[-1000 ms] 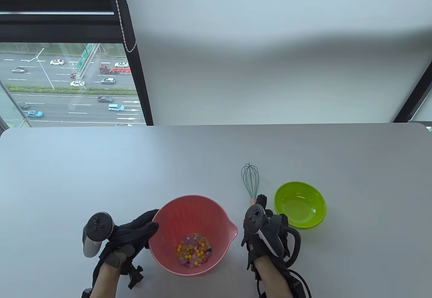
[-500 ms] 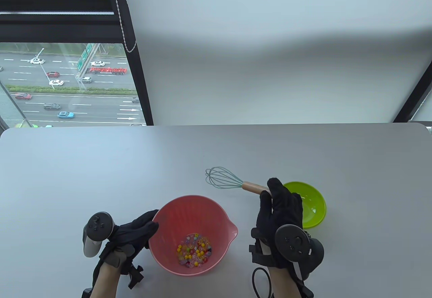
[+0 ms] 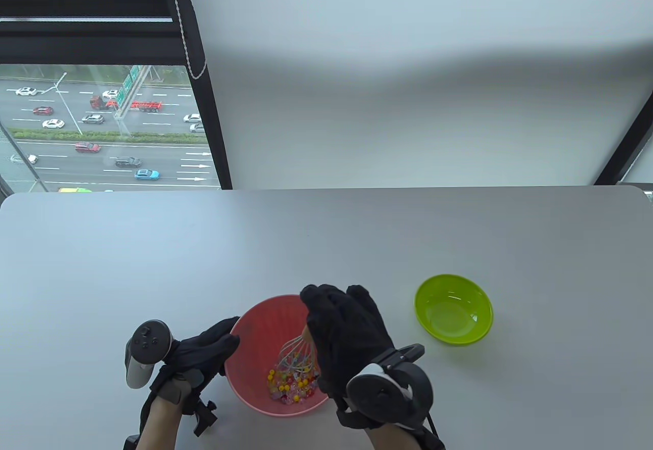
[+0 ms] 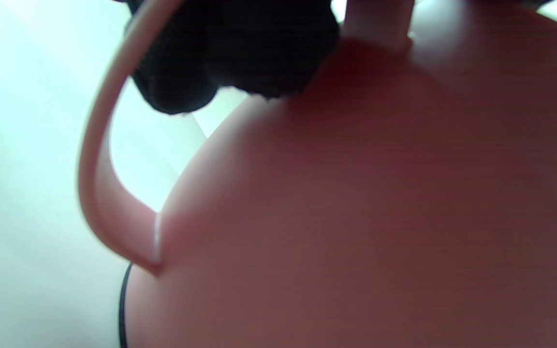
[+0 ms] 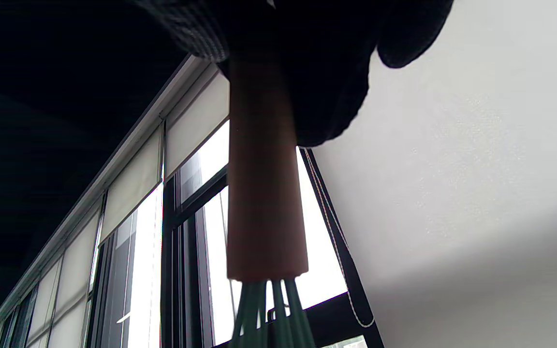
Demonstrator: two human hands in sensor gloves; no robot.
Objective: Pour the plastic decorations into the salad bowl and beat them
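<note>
A pink salad bowl point(image 3: 255, 327) stands near the table's front edge with several small coloured plastic decorations point(image 3: 288, 383) on its bottom. My left hand point(image 3: 204, 350) grips the bowl's left rim; in the left wrist view its fingers point(image 4: 240, 53) curl over the bowl's handle loop point(image 4: 95, 164). My right hand point(image 3: 342, 338) hovers over the bowl's right half and grips the whisk's wooden handle point(image 5: 264, 179). The whisk's teal wires point(image 3: 296, 355) point down into the bowl, just above the decorations.
A green bowl point(image 3: 453, 308), with nothing in it, sits on the table to the right of the pink bowl. Behind the table rise a window on the left and a white wall.
My right hand picked the whisk up from beside the green bowl, carried it left and turned its wires down into the pink bowl. The left hand and bowl stayed put.
</note>
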